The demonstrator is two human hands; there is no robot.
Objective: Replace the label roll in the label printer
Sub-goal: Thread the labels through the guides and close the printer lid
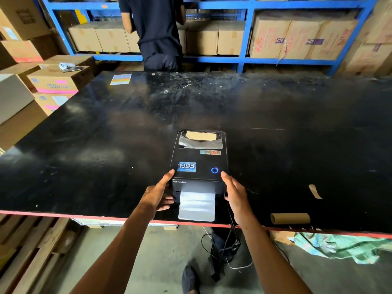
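Observation:
A black label printer stands near the front edge of the black table, its lid closed and a blue ring lit on top. A strip of white labels hangs out of its front slot onto the table. My left hand grips the printer's front left corner, thumb on the lid. My right hand holds the front right corner the same way. An empty brown cardboard core lies on the table to the right, near the edge.
A torn brown scrap lies right of the printer. Black cables hang from the printer over the red table edge. A person in dark clothes stands beyond the table at blue shelves with cartons. Stacked boxes are at the left.

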